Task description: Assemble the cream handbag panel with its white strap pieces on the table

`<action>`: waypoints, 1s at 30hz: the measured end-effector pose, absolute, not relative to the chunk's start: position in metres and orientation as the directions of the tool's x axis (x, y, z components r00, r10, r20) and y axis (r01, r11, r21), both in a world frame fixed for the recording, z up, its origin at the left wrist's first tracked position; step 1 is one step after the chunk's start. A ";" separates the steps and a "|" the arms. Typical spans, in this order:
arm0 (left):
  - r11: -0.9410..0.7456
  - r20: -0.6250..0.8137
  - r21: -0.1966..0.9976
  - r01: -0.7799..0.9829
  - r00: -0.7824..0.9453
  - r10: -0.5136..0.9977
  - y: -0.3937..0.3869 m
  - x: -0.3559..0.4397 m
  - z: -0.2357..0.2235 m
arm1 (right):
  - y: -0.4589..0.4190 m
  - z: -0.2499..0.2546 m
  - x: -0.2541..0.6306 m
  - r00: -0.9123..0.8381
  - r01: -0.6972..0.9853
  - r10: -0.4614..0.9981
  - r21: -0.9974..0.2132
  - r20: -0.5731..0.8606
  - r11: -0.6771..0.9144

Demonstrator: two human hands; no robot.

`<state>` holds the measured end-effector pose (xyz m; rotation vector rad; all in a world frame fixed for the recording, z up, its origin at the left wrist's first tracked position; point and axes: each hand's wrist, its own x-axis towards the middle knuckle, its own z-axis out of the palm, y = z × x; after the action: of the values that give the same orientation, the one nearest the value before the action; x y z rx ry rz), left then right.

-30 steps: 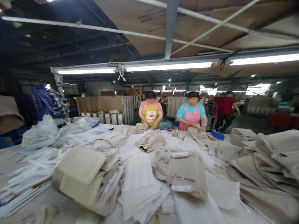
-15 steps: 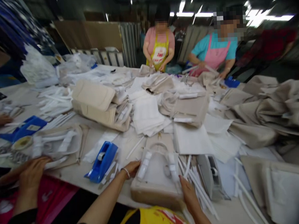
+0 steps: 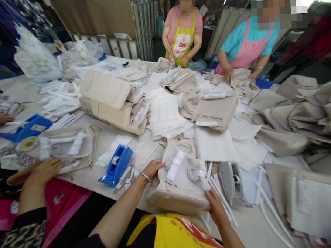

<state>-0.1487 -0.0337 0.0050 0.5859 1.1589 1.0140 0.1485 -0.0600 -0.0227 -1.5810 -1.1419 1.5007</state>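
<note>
Your left hand point(image 3: 151, 168) lies on cream tote bag point(image 3: 176, 199), fingers spread; your right hand point(image 3: 216, 207) grips its near corner, hands apart on either side. Bag sits just right of blue tape dispenser point(image 3: 117, 165). Risk: push bag further right, loose white strips point(image 3: 221, 189) scatter off worktop point(image 3: 251, 227). Swing left wrist wide, dispenser gets knocked.

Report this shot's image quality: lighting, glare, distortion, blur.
Head view: wide-angle distortion bows the long white work table toward the corners; overhead lights burn out the top right corner; the left hand, right hand and cream fabric bag stay fairly sharp; shadows are soft.
</note>
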 end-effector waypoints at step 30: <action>-0.175 0.105 0.523 0.834 0.141 0.984 -0.040 -0.123 0.121 | 0.024 0.070 0.017 -0.193 0.382 0.980 -0.924 -0.050 0.029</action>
<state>-0.1228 -0.0400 0.1210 2.0854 1.7540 0.6159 0.0173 0.0240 0.0701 -1.4027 -1.6491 1.1538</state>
